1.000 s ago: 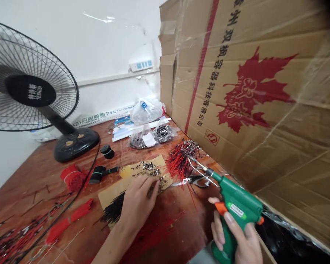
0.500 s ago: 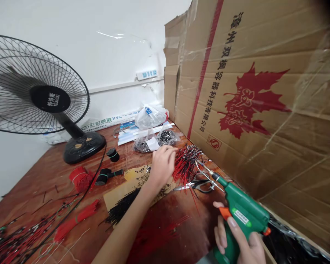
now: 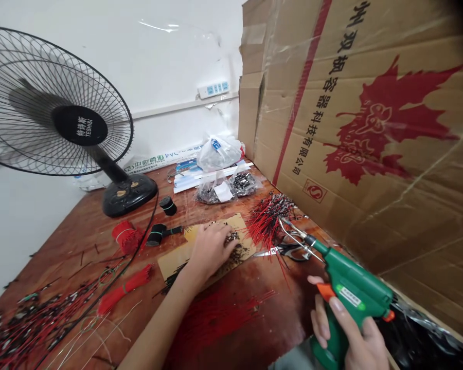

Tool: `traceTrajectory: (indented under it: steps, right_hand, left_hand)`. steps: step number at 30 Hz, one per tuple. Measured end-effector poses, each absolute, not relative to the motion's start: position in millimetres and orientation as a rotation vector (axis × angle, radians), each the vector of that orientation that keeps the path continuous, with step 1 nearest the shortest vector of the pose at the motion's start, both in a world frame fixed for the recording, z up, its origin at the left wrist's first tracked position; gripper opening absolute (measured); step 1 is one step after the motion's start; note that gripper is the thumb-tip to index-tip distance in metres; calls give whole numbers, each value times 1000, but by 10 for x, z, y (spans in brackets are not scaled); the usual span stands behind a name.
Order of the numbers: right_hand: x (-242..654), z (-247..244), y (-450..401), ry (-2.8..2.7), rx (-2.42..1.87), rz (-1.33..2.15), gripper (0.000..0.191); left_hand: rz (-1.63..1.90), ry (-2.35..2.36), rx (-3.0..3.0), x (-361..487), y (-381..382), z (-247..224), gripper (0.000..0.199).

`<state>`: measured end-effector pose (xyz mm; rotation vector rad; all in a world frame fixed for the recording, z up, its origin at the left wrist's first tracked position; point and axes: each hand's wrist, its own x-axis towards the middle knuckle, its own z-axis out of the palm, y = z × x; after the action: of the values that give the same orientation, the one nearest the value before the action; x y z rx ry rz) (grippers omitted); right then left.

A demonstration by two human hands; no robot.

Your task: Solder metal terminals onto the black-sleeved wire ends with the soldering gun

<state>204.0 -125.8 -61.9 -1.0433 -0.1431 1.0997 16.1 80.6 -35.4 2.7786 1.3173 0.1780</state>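
Note:
My right hand (image 3: 351, 329) is wrapped around the handle of a green soldering gun (image 3: 358, 282), a finger and the thumb near its orange trigger. The gun's metal tip and thin curved feed tube point left toward a pile of red and black wires (image 3: 268, 218). My left hand (image 3: 210, 249) reaches down over a piece of cardboard (image 3: 237, 223) strewn with tiny dark parts (image 3: 237, 252). Its fingers are bent, with a gap between thumb and fingers over the parts. Black wires (image 3: 173, 277) lie on the cardboard, partly hidden by my left wrist.
Scissors (image 3: 293, 251) lie below the wire pile. A black fan (image 3: 81, 123) stands at left, its cord crossing the table. Red wire bundles (image 3: 127, 236), black rolls (image 3: 167, 205) and bags of small parts (image 3: 216, 191) lie around. A large carton (image 3: 332, 128) walls the right side.
My left hand has moved from beside the red wire pile down and left onto the cardboard's small parts. The right hand keeps hold of the soldering gun. The whole view has shifted slightly.

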Motion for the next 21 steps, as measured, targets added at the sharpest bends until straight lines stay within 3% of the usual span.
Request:
traceTrajectory:
  steps: [5,16,21]
  right_hand:
    - [2048,-634,-1260,-121,-1042,1102,47]
    - [2049,-680,-1299,-162,-1028,1102,29]
    - [2064,-796,-1337,-262,-1046,1090,39]
  left_hand:
    - [160,1331,2890,328,747,-416,10]
    - [337,1210,2545,154,784,-499,10]
    - [317,1178,2524,162,804,-511,6]
